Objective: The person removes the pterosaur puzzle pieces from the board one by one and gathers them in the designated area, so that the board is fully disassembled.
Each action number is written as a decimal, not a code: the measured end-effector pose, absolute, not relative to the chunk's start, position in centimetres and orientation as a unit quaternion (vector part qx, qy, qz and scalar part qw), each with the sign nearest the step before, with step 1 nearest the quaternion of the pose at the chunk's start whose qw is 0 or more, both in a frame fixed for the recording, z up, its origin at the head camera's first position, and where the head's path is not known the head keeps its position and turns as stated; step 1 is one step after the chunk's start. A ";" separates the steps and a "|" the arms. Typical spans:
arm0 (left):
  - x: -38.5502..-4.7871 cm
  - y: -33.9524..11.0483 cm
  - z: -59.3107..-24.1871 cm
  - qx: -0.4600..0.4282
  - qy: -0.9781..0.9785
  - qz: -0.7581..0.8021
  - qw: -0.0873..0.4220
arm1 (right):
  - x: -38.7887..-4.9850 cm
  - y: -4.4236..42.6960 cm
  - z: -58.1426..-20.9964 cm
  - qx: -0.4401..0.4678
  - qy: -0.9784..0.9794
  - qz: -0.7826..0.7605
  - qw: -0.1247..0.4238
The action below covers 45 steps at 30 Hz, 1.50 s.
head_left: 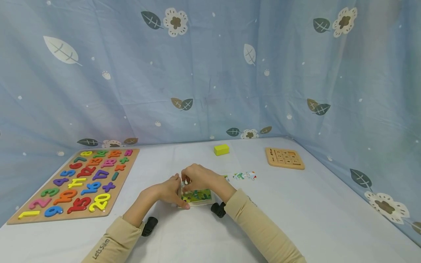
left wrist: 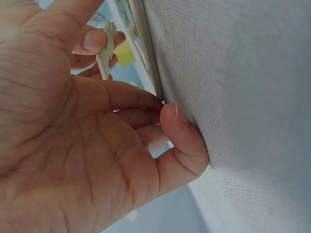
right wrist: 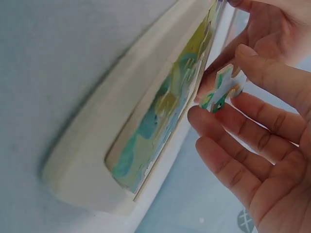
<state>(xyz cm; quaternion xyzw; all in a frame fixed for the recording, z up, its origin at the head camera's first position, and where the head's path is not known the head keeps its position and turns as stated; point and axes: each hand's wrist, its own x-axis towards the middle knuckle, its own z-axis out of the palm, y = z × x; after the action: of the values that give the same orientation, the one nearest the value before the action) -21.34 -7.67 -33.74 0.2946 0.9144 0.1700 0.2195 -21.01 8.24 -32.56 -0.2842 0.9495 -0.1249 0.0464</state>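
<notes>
A small wooden jigsaw puzzle tray [head_left: 197,196] with a green picture and pale frame lies on the table. My left hand [head_left: 169,190] holds its left side, fingers bent against the edge and thumb across the near corner. In the left wrist view, the little finger [left wrist: 183,138] touches the cloth. My right hand [head_left: 200,178] is over the tray's left part. Between its thumb and fingers it pinches a jigsaw piece [right wrist: 224,87], white and green, tilted on edge and apart from the picture. Several loose pieces [head_left: 239,176] lie behind the tray on the right.
A wooden number board [head_left: 112,197] with colourful numerals spans the table's left. A yellow block [head_left: 222,149] stands at the back, and a wooden sliding number puzzle [head_left: 284,158] lies at the back right. A blue patterned curtain [head_left: 204,73] hangs behind the table.
</notes>
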 end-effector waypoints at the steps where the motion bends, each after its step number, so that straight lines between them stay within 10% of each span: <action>1: -21.4 -7.7 -33.8 0.293 0.915 0.170 0.220 | -21.0 8.2 -32.6 -0.284 0.949 -0.128 0.047; 45: -21.4 -7.4 -34.0 0.274 0.923 0.173 0.209 | -18.7 14.8 -31.5 -0.234 0.965 -0.092 0.078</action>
<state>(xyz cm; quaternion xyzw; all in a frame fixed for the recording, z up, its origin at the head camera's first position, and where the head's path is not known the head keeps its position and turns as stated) -21.41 -7.40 -34.03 0.2743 0.9228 0.1725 0.2086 -18.71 14.76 -31.47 -0.2343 0.9647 -0.0918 0.0778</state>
